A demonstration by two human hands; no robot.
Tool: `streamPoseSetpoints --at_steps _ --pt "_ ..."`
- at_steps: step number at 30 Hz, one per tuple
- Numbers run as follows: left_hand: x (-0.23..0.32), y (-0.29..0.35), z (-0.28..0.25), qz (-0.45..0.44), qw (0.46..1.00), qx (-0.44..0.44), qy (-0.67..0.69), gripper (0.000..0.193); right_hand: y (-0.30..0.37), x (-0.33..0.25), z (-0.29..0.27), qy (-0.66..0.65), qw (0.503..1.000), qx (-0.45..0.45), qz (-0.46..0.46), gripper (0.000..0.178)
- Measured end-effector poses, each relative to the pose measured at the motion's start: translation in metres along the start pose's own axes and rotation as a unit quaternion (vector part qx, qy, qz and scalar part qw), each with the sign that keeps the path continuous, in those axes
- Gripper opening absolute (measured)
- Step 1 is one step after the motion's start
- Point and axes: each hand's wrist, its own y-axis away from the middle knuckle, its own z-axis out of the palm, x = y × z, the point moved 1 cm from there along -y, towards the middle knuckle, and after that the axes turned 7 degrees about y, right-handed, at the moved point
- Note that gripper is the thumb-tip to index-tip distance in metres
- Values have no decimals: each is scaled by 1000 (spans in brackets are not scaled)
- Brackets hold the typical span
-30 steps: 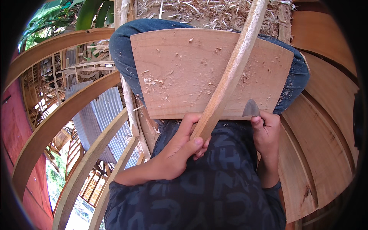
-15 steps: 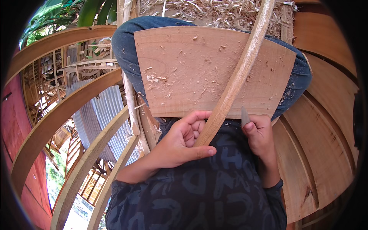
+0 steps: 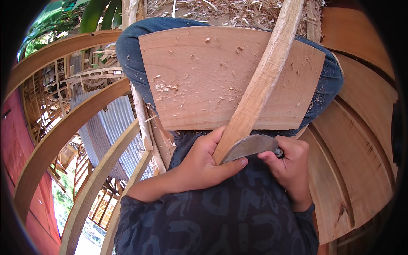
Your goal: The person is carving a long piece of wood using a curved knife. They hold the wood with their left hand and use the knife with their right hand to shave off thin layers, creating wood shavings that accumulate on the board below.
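A long, pale wooden strip [image 3: 264,80] slants from the top of the view down to my lap. My left hand [image 3: 205,163] grips its near end, thumb stretched along the lower side. In my right hand [image 3: 290,163] is a knife with a curved, wide blade [image 3: 250,146]; the fingers wrap round its dark handle. The blade lies across the strip's near end, close to my left thumb. Under the strip, a flat wooden board [image 3: 204,80] with scattered shavings rests across my legs.
Curled shavings [image 3: 238,12] cover the surface beyond my knees. Curved wooden ribs [image 3: 70,112] rise at the left, with corrugated metal sheets [image 3: 121,127] behind them. Overlapping wooden planks [image 3: 357,157] curve along the right side. A red panel [image 3: 25,161] stands at the far left.
The strip has turned so a wider face shows. My right hand has turned, bringing the blade from upright beside the strip to lying across its near end. My left fingers have closed further round it.
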Motion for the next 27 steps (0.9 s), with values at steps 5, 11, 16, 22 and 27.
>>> streamPoseSetpoints --at_steps 5,11,16,22,27 --pt "-3 2 -1 46 994 -9 -96 47 -2 1 0 117 991 56 -25 59" --pt "-6 -1 0 99 988 -9 -119 50 -7 11 1 177 976 112 -57 63" --pt "-3 4 -3 51 994 -30 -96 45 -17 33 -12 142 965 203 88 60" --pt "0 8 -4 33 986 -29 -163 47 4 43 -39 25 979 176 99 54" --pt "5 9 1 -2 985 -30 -169 58 0 5 0 119 991 50 -30 60"
